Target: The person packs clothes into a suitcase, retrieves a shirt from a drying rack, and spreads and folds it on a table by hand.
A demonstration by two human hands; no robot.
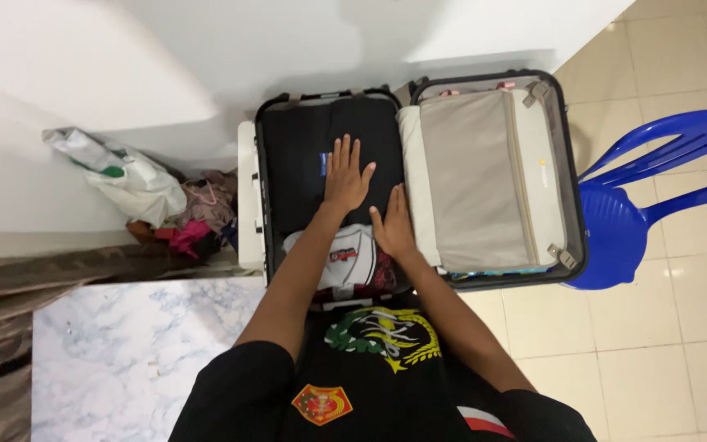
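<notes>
Both flat, grasping nothing: left hand pressing black folded clothing in open hard-shell suitcase, right hand at five o'clock; lid unclosed.

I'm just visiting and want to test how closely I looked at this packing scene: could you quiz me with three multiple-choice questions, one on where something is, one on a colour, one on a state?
1. Where does the left hand rest?
A. on the black clothing in the suitcase's left half
B. on the chair
C. on the marble-patterned surface

2. What colour is the plastic chair?
A. red
B. blue
C. green

3. In what state is the suitcase?
A. zipped shut
B. standing upright
C. lying open, both halves showing

Answers:
1. A: its spread fingers lie flat on the black clothing, while the right hand lies beside it, by the white garment.
2. B: the chair right of the suitcase is bright blue.
3. C: the beige divider panel covers the right half and the left half shows packed clothes.
</notes>
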